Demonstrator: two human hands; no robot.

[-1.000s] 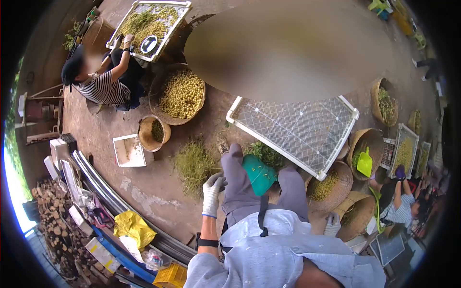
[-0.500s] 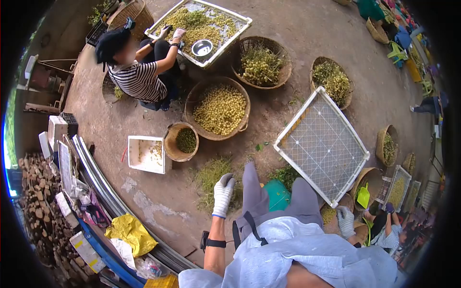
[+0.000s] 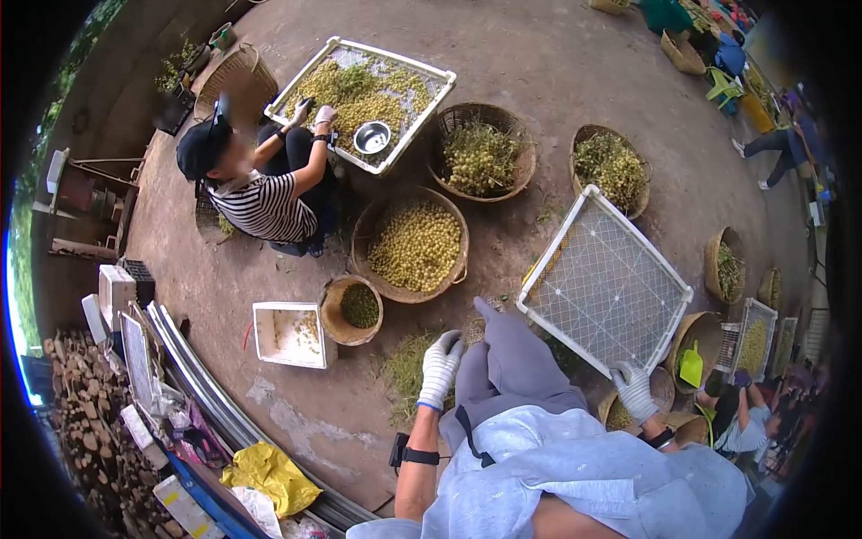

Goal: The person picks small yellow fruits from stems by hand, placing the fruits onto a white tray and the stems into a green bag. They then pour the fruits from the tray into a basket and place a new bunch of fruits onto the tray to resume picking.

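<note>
My left hand [image 3: 440, 364] wears a white glove and hangs by my left knee, fingers loosely apart, holding nothing. It is just right of a heap of green stems [image 3: 406, 364] on the ground. My right hand [image 3: 634, 392], also gloved, has its fingers spread right below the near corner of an empty white mesh tray [image 3: 603, 286]; whether it touches the tray is unclear. My grey trouser legs [image 3: 512, 364] lie between the hands.
Ahead stand a big basket of yellow-green fruit [image 3: 416, 244], a small basket [image 3: 359, 307] and a white box [image 3: 289, 334]. A person in a striped shirt [image 3: 260, 205] sorts at a filled tray [image 3: 364, 88]. More baskets [image 3: 480, 157] surround us; firewood [image 3: 81, 422] lies left.
The view tilted up and the blur in front cleared. I have risen over my legs. My left hand moved right toward my knee, my right hand rose to the mesh tray's corner.
</note>
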